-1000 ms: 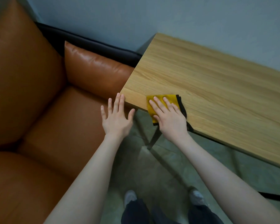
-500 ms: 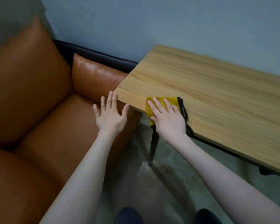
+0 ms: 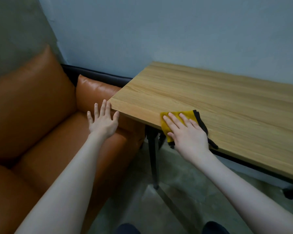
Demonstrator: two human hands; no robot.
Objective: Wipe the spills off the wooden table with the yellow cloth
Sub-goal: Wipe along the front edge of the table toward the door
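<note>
Yellow cloth (image 3: 176, 116) lies flat under right hand (image 3: 188, 134), draping the table (image 3: 227, 105) edge.

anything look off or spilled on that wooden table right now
No spill shows on the wooden table; its top looks dry and unmarked. The one odd thing: the yellow cloth, pressed flat under the right hand, hangs partly over the near edge. The left hand is open by the table's corner.

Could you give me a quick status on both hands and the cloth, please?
Right hand flat, pressing yellow cloth at the wooden table near edge. Left hand open by the table corner. No visible spills; nothing in the way.
</note>
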